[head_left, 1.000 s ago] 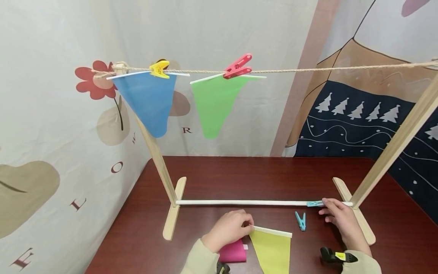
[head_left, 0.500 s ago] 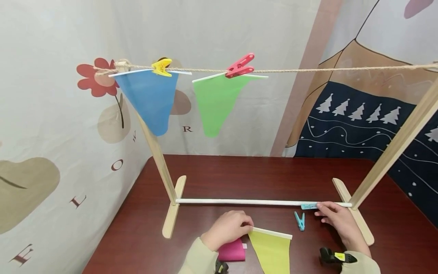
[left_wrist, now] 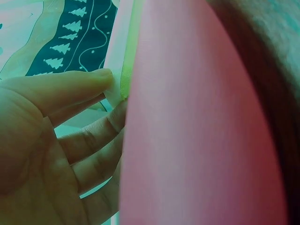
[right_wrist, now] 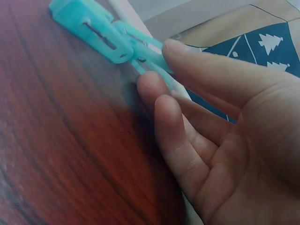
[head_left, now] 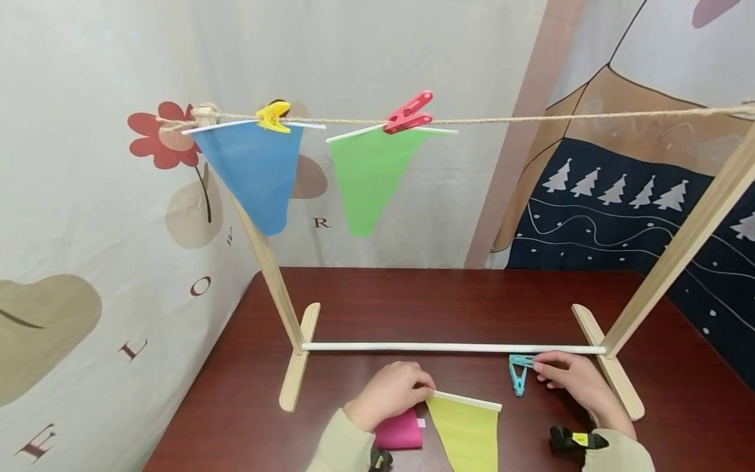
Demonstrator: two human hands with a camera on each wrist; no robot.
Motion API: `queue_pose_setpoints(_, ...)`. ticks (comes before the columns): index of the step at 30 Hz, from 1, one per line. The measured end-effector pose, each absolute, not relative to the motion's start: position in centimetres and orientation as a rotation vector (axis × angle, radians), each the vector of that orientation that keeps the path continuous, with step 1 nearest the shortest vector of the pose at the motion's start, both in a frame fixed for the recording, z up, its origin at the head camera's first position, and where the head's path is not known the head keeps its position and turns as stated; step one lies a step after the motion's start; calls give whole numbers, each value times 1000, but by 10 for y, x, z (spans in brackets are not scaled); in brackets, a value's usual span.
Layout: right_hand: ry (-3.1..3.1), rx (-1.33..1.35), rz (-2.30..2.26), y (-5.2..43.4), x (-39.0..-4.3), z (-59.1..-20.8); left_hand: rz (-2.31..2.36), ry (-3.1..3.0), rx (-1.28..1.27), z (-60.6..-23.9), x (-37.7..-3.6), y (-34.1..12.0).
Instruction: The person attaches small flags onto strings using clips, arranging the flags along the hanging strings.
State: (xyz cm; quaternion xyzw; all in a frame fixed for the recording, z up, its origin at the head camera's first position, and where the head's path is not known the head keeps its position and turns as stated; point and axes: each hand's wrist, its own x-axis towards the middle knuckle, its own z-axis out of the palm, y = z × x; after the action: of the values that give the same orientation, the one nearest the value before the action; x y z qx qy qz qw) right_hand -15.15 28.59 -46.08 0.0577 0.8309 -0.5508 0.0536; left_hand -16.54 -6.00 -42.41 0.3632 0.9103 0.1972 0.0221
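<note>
My left hand pinches the left end of the white strip on top of a yellow pennant. In the left wrist view, thumb and fingertips meet at that white strip, and a pink surface covers much of the picture. A folded pink pennant lies partly beneath the left hand. My right hand pinches one end of a light-blue clothespin between thumb and fingertips. Its other end overlaps the top of a second light-blue clothespin, seen larger in the right wrist view.
A wooden stand rises from the table, with a white crossbar low down and a twine line on top. A yellow clothespin holds a blue pennant there; a red clothespin holds a green pennant.
My right hand has moved left and slightly nearer, carrying its clothespin from in front of the crossbar to the top of the other clothespin. The left hand stays on the yellow pennant.
</note>
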Motion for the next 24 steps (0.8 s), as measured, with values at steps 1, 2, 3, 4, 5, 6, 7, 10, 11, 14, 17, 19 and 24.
queue_pose_setpoints(1, 2535, 174, -1656, 285, -152, -460, 611, 2824, 1120, -423, -166, -60)
queue_pose_setpoints(2, 2548, 172, -1634, 285, -153, -459, 609, 2830, 1114, -423, -166, -60)
queue_pose_setpoints(3, 2562, 171, -1612, 284, -153, -458, 609, 2835, 1111, -423, -166, -60)
queue_pose_setpoints(4, 2571, 174, -1596, 284, -153, -458, 610, 2839, 1110, -423, -166, -60)
queue_pose_setpoints(5, 2573, 192, -1587, 283, -153, -458, 615, 2841, 1105, -423, -166, -60)
queue_pose_setpoints(6, 2579, 201, -1578, 283, -153, -458, 624, 2843, 1101, -423, -167, -60)
queue_pose_setpoints(7, 2590, 195, -1566, 282, -153, -458, 632, 2846, 1098, -423, -167, -60)
queue_pose_setpoints(10, 2602, 202, -1559, 281, -153, -461, 657, 2856, 1096, -425, -166, -61)
queue_pose_setpoints(11, 2600, 203, -1564, 281, -152, -461, 667, 2859, 1089, -426, -166, -61)
queue_pose_setpoints(14, 2601, 219, -1578, 280, -152, -463, 684, 2873, 1077, -428, -165, -62)
queue_pose_setpoints(17, 2600, 240, -1589, 280, -152, -462, 684, 2884, 1069, -428, -165, -62)
queue_pose_setpoints(19, 2595, 265, -1594, 281, -153, -460, 675, 2888, 1065, -427, -165, -62)
queue_pose_setpoints(24, 2575, 307, -1634, 283, -153, -461, 644, 2887, 1045, -423, -165, -62)
